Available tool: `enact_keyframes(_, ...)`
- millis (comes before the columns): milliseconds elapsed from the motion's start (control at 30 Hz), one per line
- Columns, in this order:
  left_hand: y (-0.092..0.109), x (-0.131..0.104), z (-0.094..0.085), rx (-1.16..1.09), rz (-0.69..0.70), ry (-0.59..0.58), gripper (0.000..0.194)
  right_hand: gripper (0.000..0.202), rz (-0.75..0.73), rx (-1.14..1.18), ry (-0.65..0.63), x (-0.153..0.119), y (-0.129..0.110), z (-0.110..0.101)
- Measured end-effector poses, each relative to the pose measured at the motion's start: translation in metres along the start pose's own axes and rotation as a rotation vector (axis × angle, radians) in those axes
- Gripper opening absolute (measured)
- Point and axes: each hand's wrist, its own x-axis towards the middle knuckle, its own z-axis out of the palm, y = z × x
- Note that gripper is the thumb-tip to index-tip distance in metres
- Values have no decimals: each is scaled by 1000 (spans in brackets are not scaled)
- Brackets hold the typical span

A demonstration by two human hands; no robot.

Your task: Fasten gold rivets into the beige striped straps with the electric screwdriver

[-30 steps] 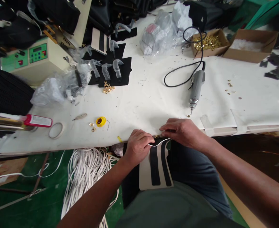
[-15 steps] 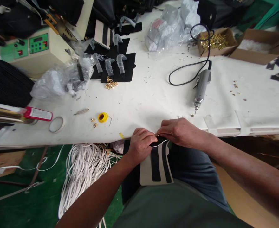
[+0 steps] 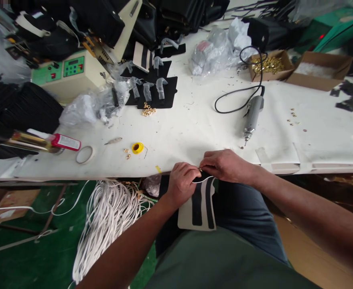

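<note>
A flat beige panel with black stripes (image 3: 207, 204) hangs over my lap at the table's front edge. My left hand (image 3: 183, 180) is closed on its upper end, thumb and fingers pinching near the top. Close beside it, my right hand (image 3: 221, 165) pinches at a small gold metal fitting (image 3: 200, 170), which shows between the fingertips of both hands. A thin white cord or edge (image 3: 205, 179) curves across the panel just under the fingers. The fingers hide most of the fitting and the panel's top.
On the white table (image 3: 191, 132) lie a grey electric screwdriver (image 3: 254, 114), a yellow ring-shaped piece (image 3: 137, 148), a tape roll (image 3: 84, 155), a red-labelled bottle (image 3: 66, 142) and a gold chain (image 3: 148, 109). Cardboard box (image 3: 319, 70) stands back right. White cord (image 3: 104, 224) is heaped below.
The head view has shifted, so the table items at the left appear farther right and lower. Both hands stay together at the panel's top, with the gold fitting showing slightly more.
</note>
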Motion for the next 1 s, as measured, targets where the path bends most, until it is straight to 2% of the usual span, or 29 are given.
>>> enact_keyframes(67, 7, -1, -5, -17, 13, 24, 22, 19, -8, 73, 43, -4, -7, -1)
enact_keyframes(167, 24, -2, -18, -46, 69, 51, 23, 18, 9, 300, 73, -17, -22, -5)
enact_keyframes(300, 51, -2, -37, -61, 166, 89, 22, 23, 92, 655, -10, -34, -41, -17)
enact_keyframes(467, 79, -1, -55, -75, 224, 50, 19, 36, 203, 957, -98, -48, -54, -26)
enact_keyframes(700, 104, 0, -68, -72, 259, 38, 20, 29, 72, 858, 24, -70, -72, -32)
enact_keyframes(867, 119, 0, -79, -34, 293, 34, 15, 29, 139, 855, 173, -86, -79, -32)
enact_keyframes(1000, 127, -2, -87, 38, 378, 0, 11, 27, 140, 882, 177, -97, -83, -30)
